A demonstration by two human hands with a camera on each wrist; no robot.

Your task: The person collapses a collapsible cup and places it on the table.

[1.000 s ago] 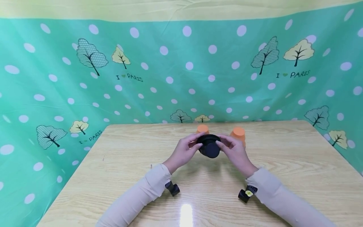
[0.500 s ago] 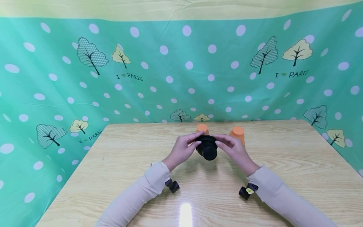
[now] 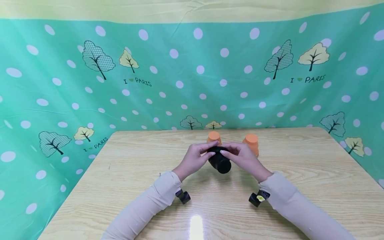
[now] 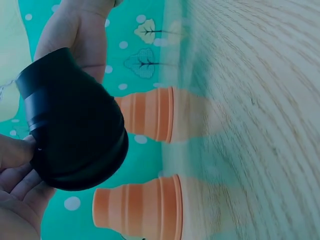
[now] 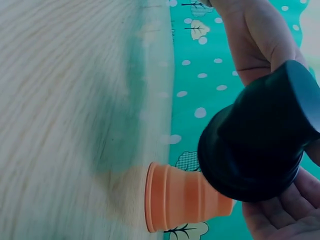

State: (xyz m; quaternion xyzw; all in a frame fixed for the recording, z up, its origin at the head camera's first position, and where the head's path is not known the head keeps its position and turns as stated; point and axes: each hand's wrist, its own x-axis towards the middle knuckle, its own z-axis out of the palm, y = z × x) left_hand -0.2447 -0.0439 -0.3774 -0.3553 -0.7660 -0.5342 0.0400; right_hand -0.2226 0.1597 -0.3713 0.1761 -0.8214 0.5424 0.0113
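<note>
A black collapsible cup (image 3: 220,164) with a ribbed side is held tilted above the table. Its narrow end points down towards the person, and its wide rim faces away. My left hand (image 3: 195,160) pinches the rim from the left, thumb on the near side. From the right, my right hand (image 3: 244,159) grips the same rim, its thumb near the left one. In the left wrist view the black cup (image 4: 75,130) appears stretched out to a stepped cone. Behind it, two orange collapsible cups (image 3: 214,136) (image 3: 251,144) stand upside down on the table.
The pale wooden table (image 3: 135,176) ends at a green dotted curtain (image 3: 168,76) with printed trees. A small black camera hangs from each wrist, the left camera (image 3: 183,197) and the right camera (image 3: 255,199).
The black cup has tilted and lengthened, with its narrow end now lower and pointing nearer the person. The right hand has shifted slightly left, closer to the left hand. The orange cups stay put.
</note>
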